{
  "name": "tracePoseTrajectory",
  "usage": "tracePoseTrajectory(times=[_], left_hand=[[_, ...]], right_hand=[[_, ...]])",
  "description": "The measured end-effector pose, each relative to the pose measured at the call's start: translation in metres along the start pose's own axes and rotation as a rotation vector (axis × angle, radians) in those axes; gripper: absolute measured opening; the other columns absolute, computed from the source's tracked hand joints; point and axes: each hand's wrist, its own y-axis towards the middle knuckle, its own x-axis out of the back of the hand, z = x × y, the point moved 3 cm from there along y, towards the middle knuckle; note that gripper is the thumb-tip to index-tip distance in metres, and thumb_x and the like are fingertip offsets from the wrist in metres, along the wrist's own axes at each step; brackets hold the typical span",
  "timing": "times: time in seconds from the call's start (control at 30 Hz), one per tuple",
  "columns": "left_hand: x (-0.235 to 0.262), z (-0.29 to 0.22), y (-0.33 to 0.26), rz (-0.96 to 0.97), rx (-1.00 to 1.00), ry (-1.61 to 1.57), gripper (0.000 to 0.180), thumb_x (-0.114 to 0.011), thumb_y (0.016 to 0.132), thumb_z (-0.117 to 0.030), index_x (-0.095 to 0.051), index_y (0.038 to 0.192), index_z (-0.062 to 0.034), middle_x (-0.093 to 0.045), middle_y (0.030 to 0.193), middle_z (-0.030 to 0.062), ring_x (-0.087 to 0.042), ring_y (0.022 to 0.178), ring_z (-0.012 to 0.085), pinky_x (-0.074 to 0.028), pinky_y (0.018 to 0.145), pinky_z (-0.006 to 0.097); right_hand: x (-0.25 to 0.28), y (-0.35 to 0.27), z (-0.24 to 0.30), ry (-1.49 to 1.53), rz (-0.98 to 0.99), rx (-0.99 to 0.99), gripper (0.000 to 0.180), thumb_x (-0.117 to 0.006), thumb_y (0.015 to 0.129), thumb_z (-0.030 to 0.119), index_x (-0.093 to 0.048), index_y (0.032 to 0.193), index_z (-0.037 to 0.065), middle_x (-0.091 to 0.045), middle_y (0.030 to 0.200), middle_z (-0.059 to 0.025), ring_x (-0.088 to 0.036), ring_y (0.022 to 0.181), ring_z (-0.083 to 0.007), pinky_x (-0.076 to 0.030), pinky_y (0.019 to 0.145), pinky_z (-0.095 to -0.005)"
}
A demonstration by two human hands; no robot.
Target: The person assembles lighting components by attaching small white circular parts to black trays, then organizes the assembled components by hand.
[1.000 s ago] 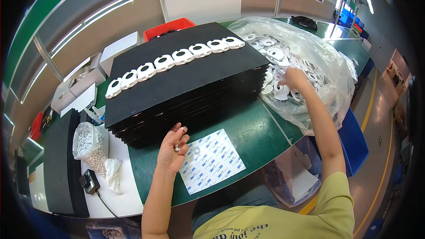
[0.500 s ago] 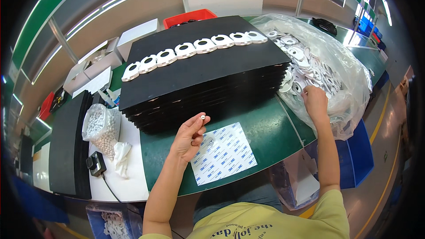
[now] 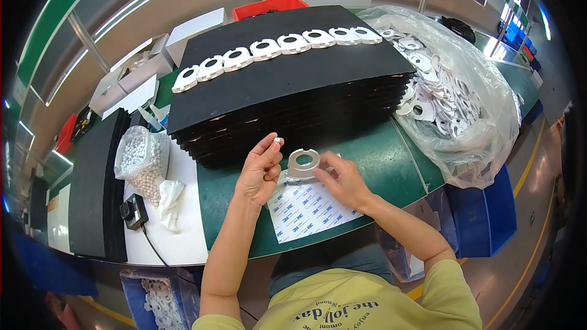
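Between thumb and fingertips, my left hand [image 3: 259, 171] pinches a small white bead-like piece [image 3: 278, 140]. My right hand [image 3: 343, 180] grips a white plastic part with a round hole [image 3: 302, 164] by its right edge, just right of the left hand. Beneath the part lies a white sheet with blue printing [image 3: 312, 214], partly covered by it. Beyond both hands stands a stack of black boards [image 3: 287, 95], with a slanting row of similar white holed parts [image 3: 266, 49] on top. To the right, a clear plastic bag [image 3: 495, 116] holds many loose white parts [image 3: 437, 82].
A bag of small white pieces [image 3: 142, 159] stands at left, near a small black device [image 3: 132, 211] with a cable. More black boards [image 3: 95, 195] stand at far left. White boxes [image 3: 195, 33] and a red bin [image 3: 269, 6] sit behind. A blue bin [image 3: 486, 217] is below right.
My right hand has come from the bag at right to the middle, bringing a white holed part. My left hand still pinches the small white piece. The view has shifted slightly.
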Motion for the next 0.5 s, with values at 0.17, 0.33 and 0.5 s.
tracePoseTrajectory(times=[0.17,0.33,0.5], left_hand=[[0.003,-0.002,0.0,-0.046,-0.017,-0.064,0.02,-0.065,0.082,-0.011,-0.062,0.102,-0.0088,-0.062,0.088,0.0026,-0.039,0.056,0.0032,-0.024,0.039,0.015],[-0.002,-0.001,0.0,-0.028,-0.027,-0.06,0.02,-0.063,0.084,-0.011,-0.062,0.103,-0.0069,-0.062,0.089,0.0034,-0.04,0.057,0.0037,-0.025,0.04,0.015],[-0.008,-0.001,-0.002,0.02,-0.029,0.022,0.023,-0.063,0.083,-0.009,-0.061,0.106,-0.0054,-0.064,0.093,0.0049,-0.042,0.058,0.0036,-0.026,0.04,0.015]], right_hand=[[-0.007,0.001,0.003,-0.143,-0.012,0.165,0.011,-0.059,0.082,0.008,-0.056,0.091,0.003,-0.06,0.08,-0.0109,-0.057,0.071,-0.0262,-0.046,0.063,-0.0344],[-0.003,0.0,0.004,-0.17,-0.037,0.244,0.012,-0.06,0.082,0.007,-0.055,0.091,0.003,-0.06,0.081,-0.0088,-0.057,0.07,-0.0226,-0.045,0.062,-0.0324],[0.015,0.012,0.011,0.336,-0.234,0.027,0.012,-0.056,0.088,0.012,-0.054,0.094,0.002,-0.059,0.079,-0.0022,-0.053,0.07,-0.0086,-0.043,0.059,-0.0234]])
